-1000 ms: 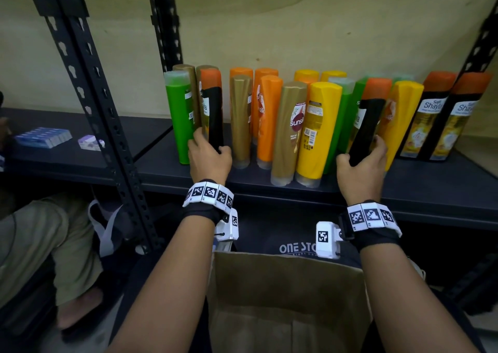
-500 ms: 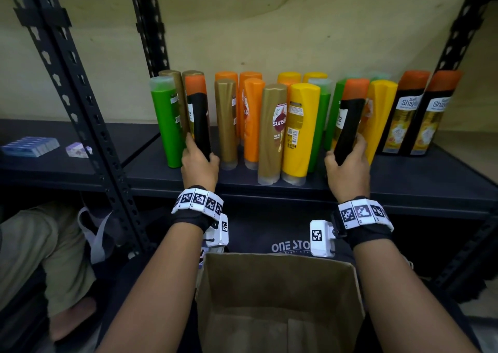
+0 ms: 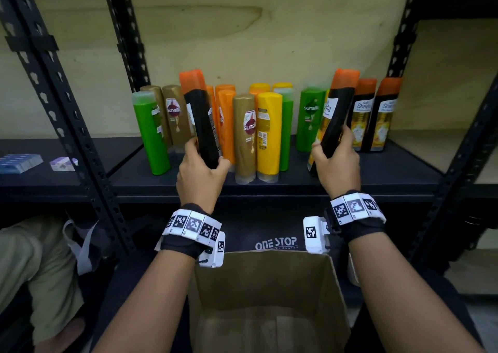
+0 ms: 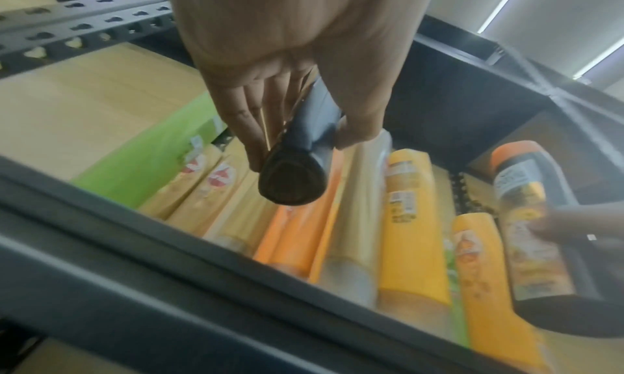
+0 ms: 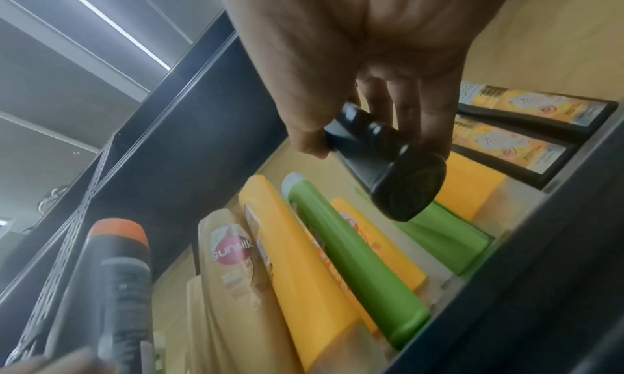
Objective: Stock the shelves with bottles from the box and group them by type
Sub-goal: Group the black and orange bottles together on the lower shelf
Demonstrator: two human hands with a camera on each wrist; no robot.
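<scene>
Both grips are wrapped round bottles. Left hand (image 3: 200, 176) curls its fingers and thumb about the lower end of a black bottle with an orange cap (image 3: 200, 121), held clear of the shelf (image 3: 140, 176) and tilted, cap leaning up and to the left, in front of the gold and orange bottles. From the left wrist view the bottle's round dark base (image 4: 292, 178) faces the camera, with the fingers (image 4: 251, 128) on one side and the thumb on the other.

Right hand (image 3: 336, 164) grips a second black bottle with an orange cap (image 3: 338, 110) the same way, low on its body, cap tilted up and to the right. A white label with partly hidden lettering shows on its side. It hangs just in front of a green bottle (image 3: 310, 118) and beside two standing black bottles labelled Shayla (image 3: 374, 115) at the right end of the row.

On the shelf the other bottles stand upright: a green one (image 3: 151, 137) at the left, then gold (image 3: 244, 137), orange (image 3: 226, 126) and yellow (image 3: 268, 134).

Below the hands sits an open cardboard box (image 3: 266, 293); its inside looks bare as far as can be seen.
</scene>
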